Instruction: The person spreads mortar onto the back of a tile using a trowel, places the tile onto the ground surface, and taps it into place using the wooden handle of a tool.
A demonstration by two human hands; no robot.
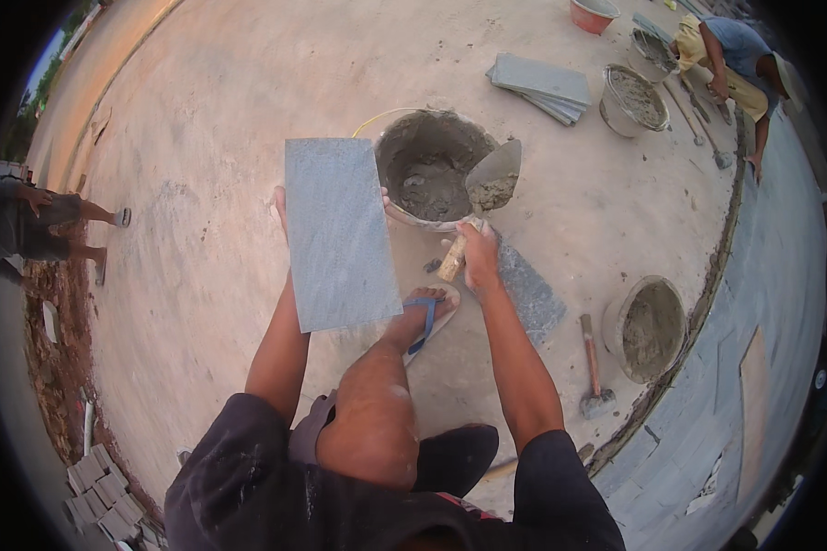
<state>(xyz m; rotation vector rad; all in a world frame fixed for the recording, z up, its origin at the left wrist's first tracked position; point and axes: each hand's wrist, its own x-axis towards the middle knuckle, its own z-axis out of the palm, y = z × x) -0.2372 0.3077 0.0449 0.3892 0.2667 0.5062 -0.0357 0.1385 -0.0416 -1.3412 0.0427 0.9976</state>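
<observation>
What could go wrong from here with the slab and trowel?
The left hand shows only at the grey slab's side edges; a slip might drop it near the sandaled foot. The right hand holds a loaded trowel at the bucket's rim; mortar could fall outside.

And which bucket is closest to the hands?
The middle bucket, by the right hand, with the trowel at its rim; the other buckets are farther off to the right.

Soft daylight; faint shadows; edges fisheye-bent; corners black.
</observation>
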